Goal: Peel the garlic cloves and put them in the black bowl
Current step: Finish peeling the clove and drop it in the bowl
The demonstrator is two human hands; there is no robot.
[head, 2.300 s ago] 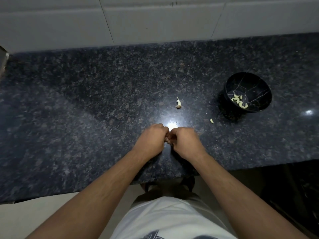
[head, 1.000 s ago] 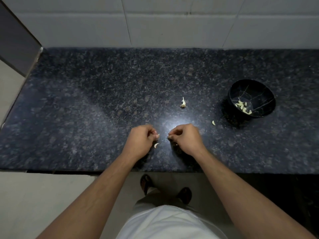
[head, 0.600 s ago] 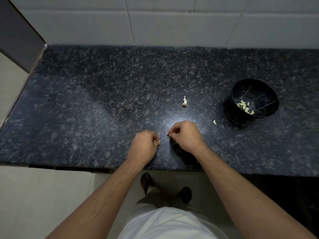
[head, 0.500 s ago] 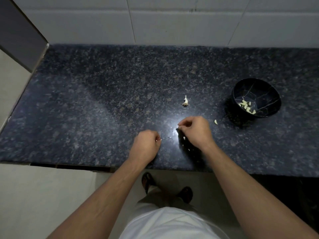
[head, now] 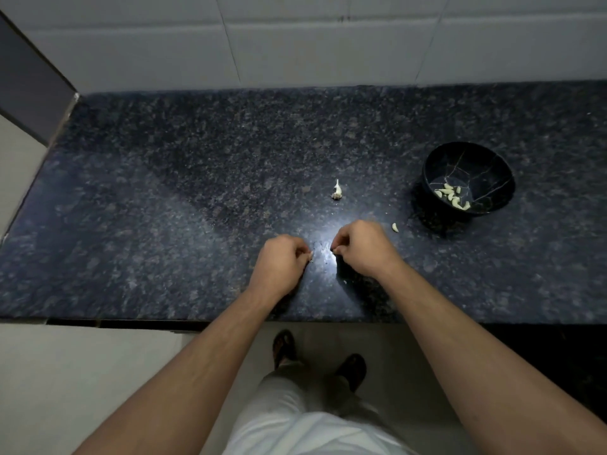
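Both hands were over the counter [head: 164, 224] near its front edge, slightly apart. The left hand [head: 281, 267] had its fingers curled, pinching a small pale piece, clove or skin, not resolvable. The right hand [head: 361, 249] was curled likewise; its contents could not be told. Peeled cloves [head: 451, 197] lay in the bowl [head: 492, 165]; one loose clove [head: 395, 227] lay beside it, a stem [head: 337, 192] further left. Risk judged: small slippery pieces dropping off the edge, and the loose clove being overlooked.
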